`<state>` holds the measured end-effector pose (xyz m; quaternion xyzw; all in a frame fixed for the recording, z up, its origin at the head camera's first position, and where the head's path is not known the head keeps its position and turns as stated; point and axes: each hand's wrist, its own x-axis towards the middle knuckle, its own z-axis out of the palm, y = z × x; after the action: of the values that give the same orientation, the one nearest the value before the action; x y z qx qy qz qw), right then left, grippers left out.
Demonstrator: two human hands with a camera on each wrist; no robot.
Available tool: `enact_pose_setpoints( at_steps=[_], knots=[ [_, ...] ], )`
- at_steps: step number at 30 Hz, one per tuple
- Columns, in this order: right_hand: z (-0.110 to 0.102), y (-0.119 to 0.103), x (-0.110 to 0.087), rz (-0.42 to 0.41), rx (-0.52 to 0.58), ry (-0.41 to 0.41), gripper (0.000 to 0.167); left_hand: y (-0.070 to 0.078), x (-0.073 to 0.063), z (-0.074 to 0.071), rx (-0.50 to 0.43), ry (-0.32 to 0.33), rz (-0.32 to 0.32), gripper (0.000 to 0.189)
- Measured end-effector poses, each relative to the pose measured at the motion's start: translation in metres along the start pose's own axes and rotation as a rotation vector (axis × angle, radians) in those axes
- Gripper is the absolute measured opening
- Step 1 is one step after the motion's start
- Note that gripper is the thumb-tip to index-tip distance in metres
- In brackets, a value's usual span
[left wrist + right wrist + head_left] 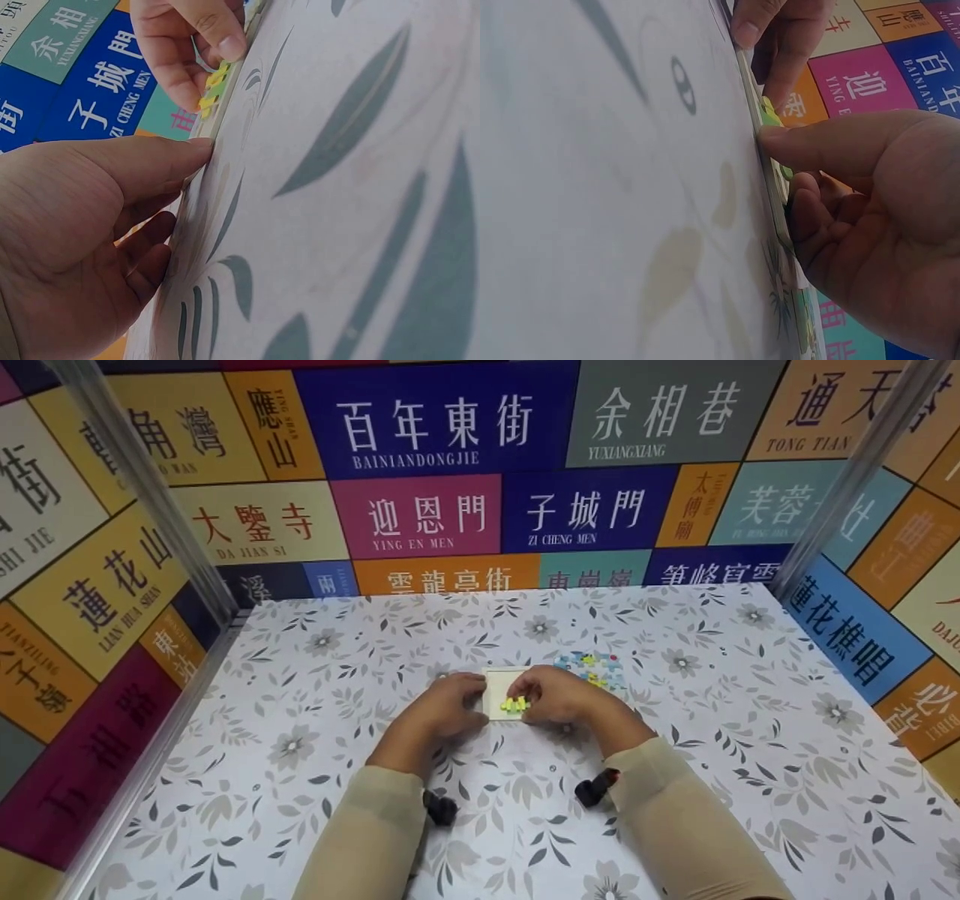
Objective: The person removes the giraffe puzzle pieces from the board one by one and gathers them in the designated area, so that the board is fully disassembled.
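Note:
A shallow cream puzzle tray [496, 684] lies on the table between the two hands. Yellow and green jigsaw pieces [514, 705] sit in its near right part, their toothed edge facing left. My left hand [448, 706] holds the tray's left side, thumb at the near corner and fingers along the edge. At the right side, my right hand [559, 695] bends over the yellow-green pieces. Its thumb and fingers pinch at them by the tray's near rim, as the right wrist view shows beside the green piece [768, 118]. The right hand hides the tray's right edge.
Behind the right hand lies a patch of loose blue, white and yellow jigsaw pieces [600, 667]. A floral cloth [300, 795] covers the table. Panels with street names [442, 416] stand along the back and sides. Small black cameras [440, 808] hang at both wrists.

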<state>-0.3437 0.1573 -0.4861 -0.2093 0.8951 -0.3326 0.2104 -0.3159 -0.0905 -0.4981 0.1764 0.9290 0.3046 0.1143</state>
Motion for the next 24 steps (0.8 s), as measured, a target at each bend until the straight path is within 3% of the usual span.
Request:
enact_pose_setpoints(
  at_steps=[8, 13, 19, 24],
  knots=[
    [0.000, -0.001, -0.002, -0.036, -0.015, 0.030, 0.042, 0.002, -0.003, -0.001, 0.007, 0.006, 0.011, 0.063],
    [-0.004, 0.000, -0.004, -0.045, -0.013, 0.042, 0.042, 0.003, -0.002, -0.001, -0.002, -0.006, -0.021, 0.064],
    [-0.020, 0.006, -0.013, -0.095, 0.026, 0.102, 0.038, 0.002, -0.001, -0.001, -0.009, -0.018, -0.050, 0.066],
    [-0.038, 0.021, -0.028, -0.090, 0.114, 0.147, 0.045, 0.002, 0.000, -0.001, -0.021, -0.021, -0.053, 0.065]
  ],
)
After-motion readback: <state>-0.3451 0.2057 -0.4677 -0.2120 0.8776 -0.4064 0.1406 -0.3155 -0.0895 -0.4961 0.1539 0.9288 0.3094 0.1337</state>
